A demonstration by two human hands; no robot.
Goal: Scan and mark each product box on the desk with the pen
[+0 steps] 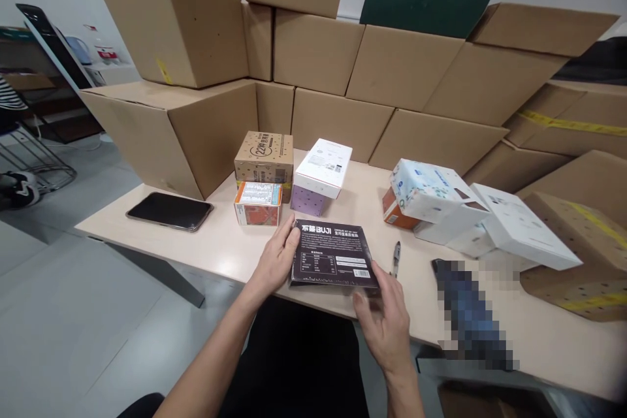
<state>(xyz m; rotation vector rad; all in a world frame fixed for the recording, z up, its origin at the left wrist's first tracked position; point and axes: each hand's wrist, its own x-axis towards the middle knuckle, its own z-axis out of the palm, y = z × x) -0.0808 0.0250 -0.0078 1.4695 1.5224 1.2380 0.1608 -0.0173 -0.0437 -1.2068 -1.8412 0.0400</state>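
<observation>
Presently, the step appears to be positioning the black box (330, 255) at the desk's (220, 238) near edge. Left hand (278, 255) pinches its left side; right hand (386, 317) is loosely spread at its right edge. Turning it would call for a firmer right grip.

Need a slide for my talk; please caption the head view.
Left hand and right hand at either side of a black box, a phone and a pen on the table.

The black box (337, 249) bears fine print (313, 264) too small to read — the dark-blue item (473, 313) is blurred into blocks.
</observation>
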